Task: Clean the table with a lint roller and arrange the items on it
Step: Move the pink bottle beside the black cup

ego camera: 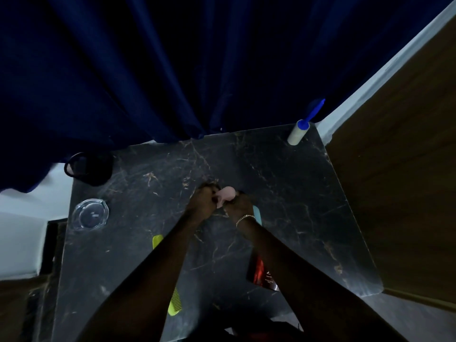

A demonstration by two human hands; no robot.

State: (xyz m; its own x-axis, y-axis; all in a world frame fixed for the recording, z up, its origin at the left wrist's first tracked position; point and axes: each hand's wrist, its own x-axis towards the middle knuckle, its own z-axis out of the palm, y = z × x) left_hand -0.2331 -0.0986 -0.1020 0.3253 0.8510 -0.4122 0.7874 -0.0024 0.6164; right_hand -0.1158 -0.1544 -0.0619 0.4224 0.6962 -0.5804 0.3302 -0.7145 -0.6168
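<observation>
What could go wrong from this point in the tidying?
The lint roller lies at the table's far right corner, where a bump could send it off. The right forearm crosses the dark red packet and may drag it. Both hands are busy with the small pink item, so neither is free.

Black marble table [283, 183]: lint roller [296, 134], ashtray [90, 214], comb [172, 299].

Both hands meet mid-worktop [283, 183], left hand [201, 202] and right hand [240, 203] gripping a small pink object [225, 195] between them. Lint roller [297, 132] lies at far right corner. Glass ashtray [90, 214] left, yellow-green comb [174, 302] near, red-black packet [262, 274] under right forearm.
</observation>
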